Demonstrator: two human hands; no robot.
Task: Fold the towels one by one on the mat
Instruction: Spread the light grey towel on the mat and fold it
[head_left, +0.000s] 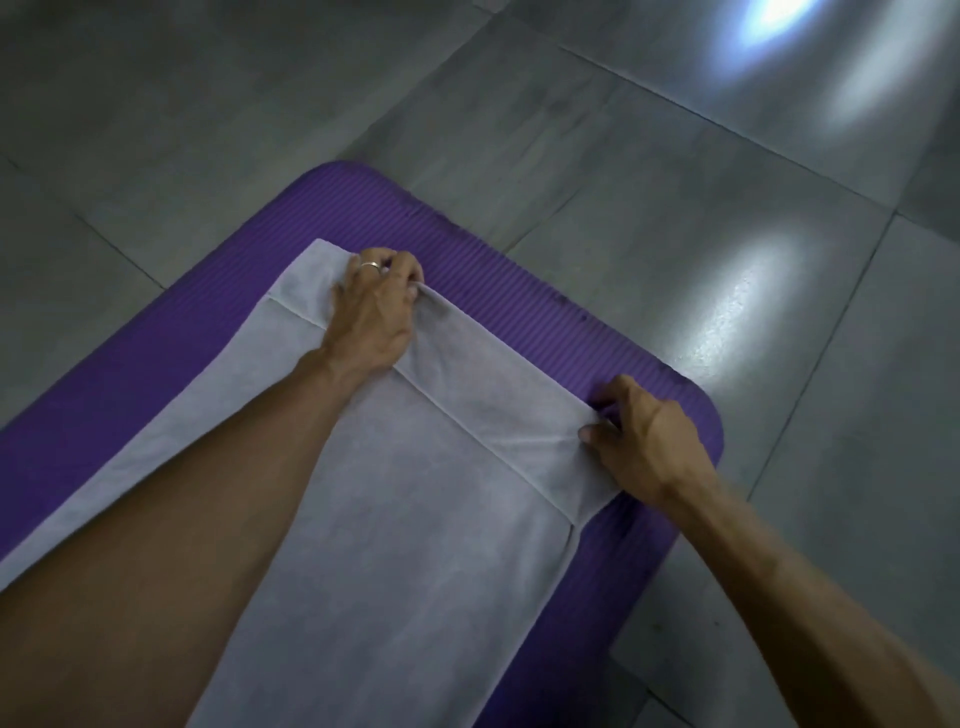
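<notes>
So we've got a pale grey towel (415, 519) spread lengthwise down the purple mat (519, 270), its far end sitting just short of the mat's far edge. Our left hand (376, 306), ring on one finger, has its fingers curled round the towel's far hem toward the far left corner. Our right hand (644, 441) pinches the far right corner of the towel, close to the mat's right corner. Grey tiled floor (571, 130) all around
</notes>
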